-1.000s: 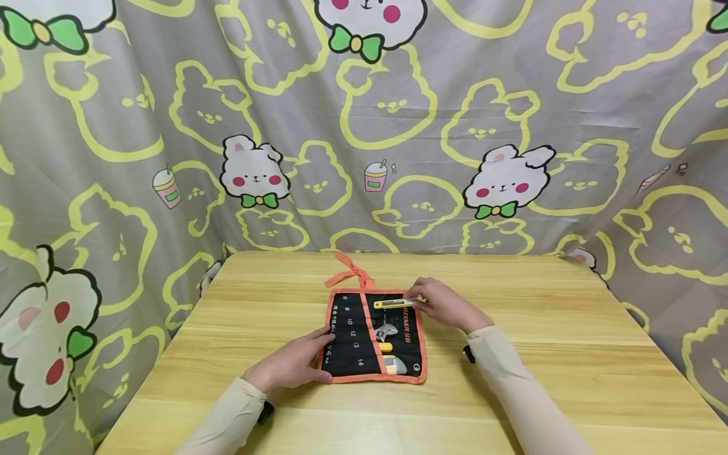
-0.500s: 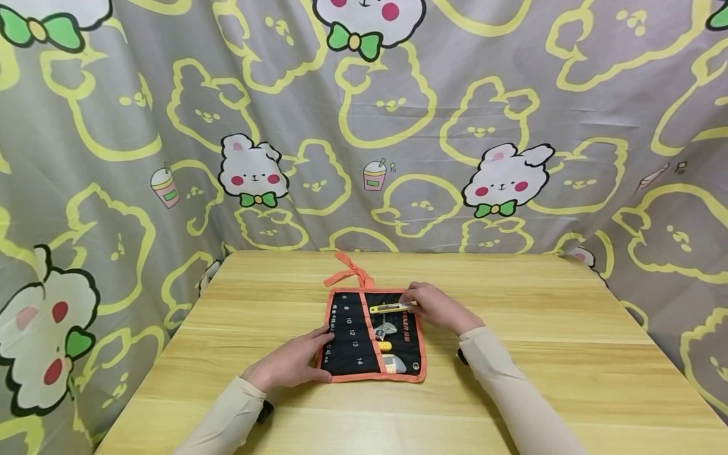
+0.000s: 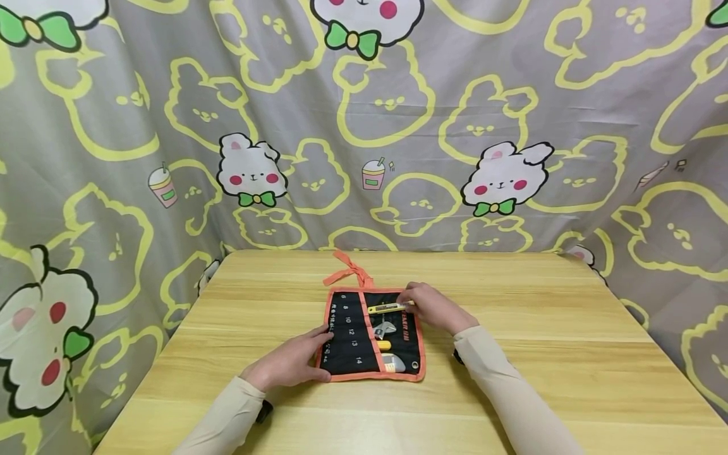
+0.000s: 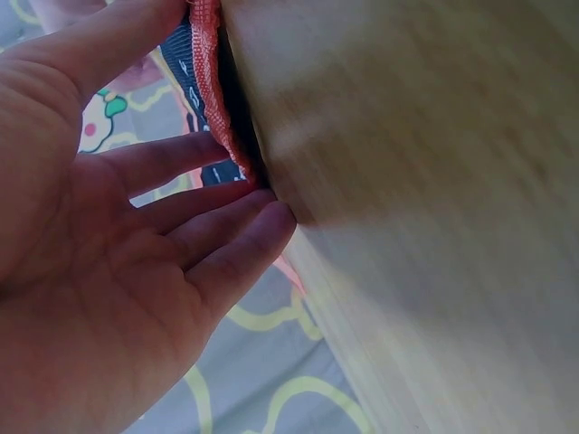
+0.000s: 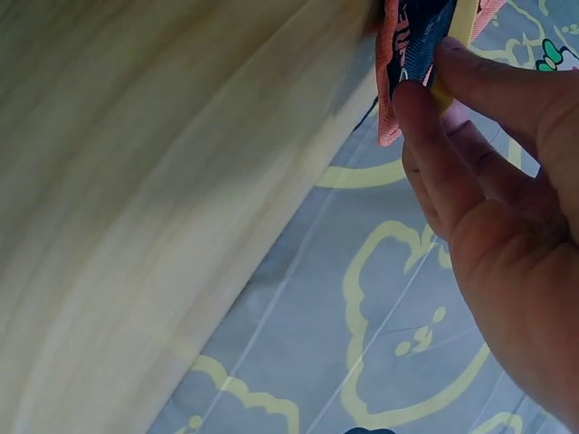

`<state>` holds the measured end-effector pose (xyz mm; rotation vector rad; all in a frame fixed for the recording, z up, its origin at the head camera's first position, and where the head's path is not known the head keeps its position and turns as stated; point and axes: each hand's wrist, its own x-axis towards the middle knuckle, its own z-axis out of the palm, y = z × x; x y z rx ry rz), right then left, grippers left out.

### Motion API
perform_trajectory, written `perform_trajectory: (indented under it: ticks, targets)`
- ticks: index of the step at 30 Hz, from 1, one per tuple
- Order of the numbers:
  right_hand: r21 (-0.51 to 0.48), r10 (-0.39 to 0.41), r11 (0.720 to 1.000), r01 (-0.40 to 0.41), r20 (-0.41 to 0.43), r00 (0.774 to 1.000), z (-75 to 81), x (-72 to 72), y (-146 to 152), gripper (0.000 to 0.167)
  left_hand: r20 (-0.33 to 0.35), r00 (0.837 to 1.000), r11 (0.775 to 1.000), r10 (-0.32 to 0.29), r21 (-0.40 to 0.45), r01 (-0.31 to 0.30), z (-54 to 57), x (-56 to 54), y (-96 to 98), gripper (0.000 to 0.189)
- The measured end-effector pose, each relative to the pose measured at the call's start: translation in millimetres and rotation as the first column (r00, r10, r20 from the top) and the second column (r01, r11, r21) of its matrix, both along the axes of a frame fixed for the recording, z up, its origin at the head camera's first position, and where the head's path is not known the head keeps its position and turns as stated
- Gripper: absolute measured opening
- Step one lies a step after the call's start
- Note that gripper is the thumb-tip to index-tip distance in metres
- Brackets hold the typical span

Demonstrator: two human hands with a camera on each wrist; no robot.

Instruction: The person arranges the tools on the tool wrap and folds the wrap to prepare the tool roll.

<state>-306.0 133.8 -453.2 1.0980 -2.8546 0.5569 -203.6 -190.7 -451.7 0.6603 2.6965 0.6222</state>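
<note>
A black tool pouch (image 3: 341,335) with orange trim lies flat on the table, its pockets marked with numbers. My right hand (image 3: 435,308) pinches a slim yellow tool (image 3: 382,308) with a dark printed strip by its right end, over the pouch's upper part; the left end is at the orange pocket edge. In the right wrist view, thumb and forefinger meet on this yellow tool (image 5: 463,23). My left hand (image 3: 290,361) rests at the pouch's left edge with fingers extended. An adjustable wrench (image 3: 385,330), a yellow handle (image 3: 384,345) and a grey rounded tool (image 3: 392,363) sit in pockets.
Orange tie straps (image 3: 351,270) spread behind the pouch on the wooden table (image 3: 512,379). A grey patterned curtain (image 3: 318,114) hangs around the table's back and sides. The pouch has a metal eyelet (image 3: 415,365) at its near right corner.
My right hand has moved left and slightly nearer with the yellow tool, bringing its end to the pocket edge. The left hand stays at the pouch's edge.
</note>
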Motion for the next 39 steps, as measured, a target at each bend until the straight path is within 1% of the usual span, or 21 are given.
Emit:
perform_trajectory:
  ticks: [5, 12, 17, 24, 28, 32, 37, 39]
  targets:
    - [0.0, -0.013, 1.0, 0.013, 0.013, 1.0, -2.1, -2.0, -1.2, 0.02, 0.004, 1.0, 1.0, 0.0, -0.001, 0.0, 0.9, 1.3, -0.2, 0.083]
    - [-0.006, -0.035, 0.999, 0.035, 0.004, 0.999, -5.0, -1.5, 3.6, 0.02, -0.008, 1.0, 1.0, -0.019, -0.016, 0.019, 0.4, 0.0, 4.8, 0.082]
    - [0.0, -0.043, 0.999, 0.043, 0.014, 0.999, -3.9, -0.6, 0.5, 0.02, -0.005, 1.0, 1.0, -0.011, -0.017, 0.011, 0.4, 0.3, 4.3, 0.082]
    - [0.006, -0.014, 1.0, 0.014, 0.037, 0.999, -3.9, 1.0, -9.4, 0.021, -0.004, 1.0, 1.0, -0.001, -0.014, 0.001, 1.6, 1.3, 2.1, 0.082]
    - [0.002, -0.014, 1.0, 0.014, 0.037, 0.999, -3.1, 2.3, -13.2, 0.021, -0.005, 1.0, 1.0, 0.004, -0.013, -0.004, 1.6, 1.6, 0.8, 0.082]
    - [-0.013, -0.008, 1.0, 0.008, 0.035, 0.999, -2.0, 2.4, -10.5, 0.022, -0.006, 1.0, 1.0, 0.004, -0.016, -0.004, 1.1, 1.4, 0.7, 0.082]
    - [-0.028, 0.013, 1.0, -0.012, 0.035, 0.999, 1.5, -1.2, -2.4, 0.021, -0.004, 1.0, 1.0, 0.004, -0.011, -0.004, 1.2, 1.5, 0.4, 0.082]
    - [-0.028, 0.01, 1.0, -0.009, 0.042, 0.999, 3.7, -3.1, 1.3, 0.019, -0.002, 1.0, 1.0, 0.004, -0.008, -0.004, 1.3, 1.5, 0.3, 0.082]
